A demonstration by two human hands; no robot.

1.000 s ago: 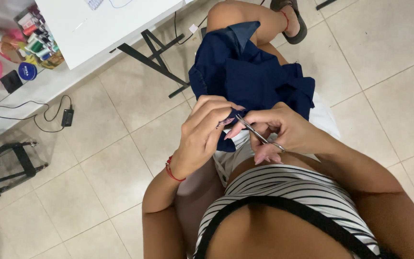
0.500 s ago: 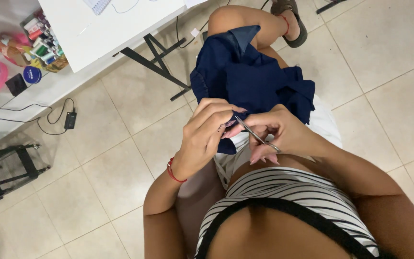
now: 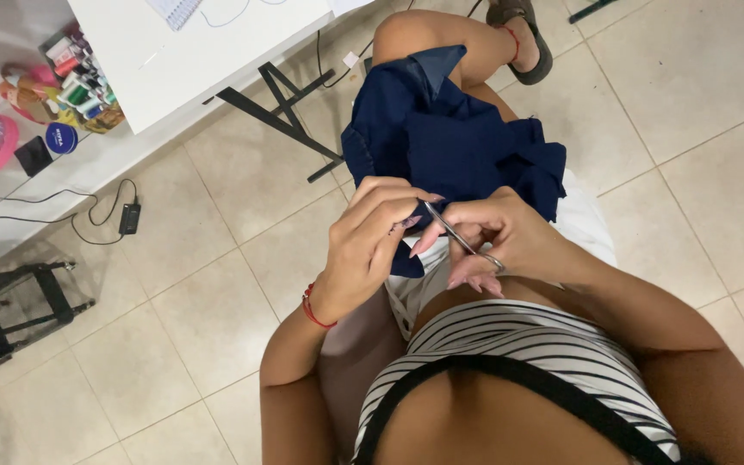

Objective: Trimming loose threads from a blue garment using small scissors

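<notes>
A navy blue garment (image 3: 458,146) lies over my lap and bent knee. My left hand (image 3: 370,245) pinches a fold of its near edge between thumb and fingers; a red cord circles that wrist. My right hand (image 3: 501,241) grips small metal scissors (image 3: 460,238), whose blades point up-left at the pinched fabric just by my left fingertips. Whether the blades are apart is not clear. I wear a striped top and white shorts, seated above a tiled floor.
A white table (image 3: 191,43) on black legs stands at the upper left, with a spiral notebook on it. Thread spools, a round blue tin and pink items sit on a low ledge at far left. A black power adapter (image 3: 129,218) and cable lie on the tiles. A black stool frame stands at lower left.
Both hands have shifted slightly while staying together at the fabric's edge; the scissors' tip stays at the pinched fold. The view has tilted a little.
</notes>
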